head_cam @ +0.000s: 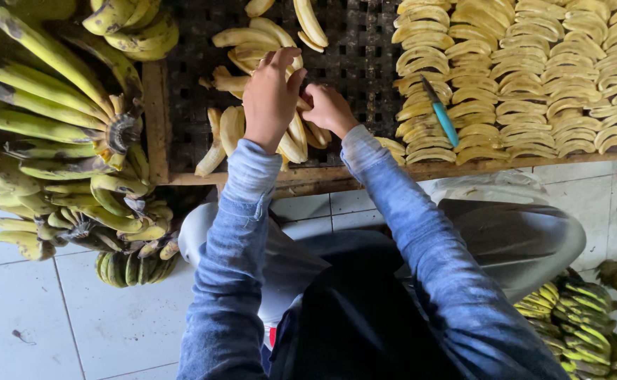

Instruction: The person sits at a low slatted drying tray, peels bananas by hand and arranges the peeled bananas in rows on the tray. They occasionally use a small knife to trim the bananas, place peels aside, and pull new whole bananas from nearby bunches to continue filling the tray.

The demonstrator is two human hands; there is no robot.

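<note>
1. The left hand (270,95) rests with fingers bent on the peeled bananas (252,42) lying loose on the dark rack (354,60).
2. The right hand (328,107) is closed around one peeled piece.
3. A blue-handled knife (441,112) lies on the arranged slices (526,77).

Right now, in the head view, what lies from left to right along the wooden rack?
Green-yellow unpeeled banana bunches → loose peeled banana slices → left hand → right hand → teal-handled knife → neat rows of peeled banana slices.

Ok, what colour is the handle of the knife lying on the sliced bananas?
Turquoise blue handle, clearest in the head view.
</note>
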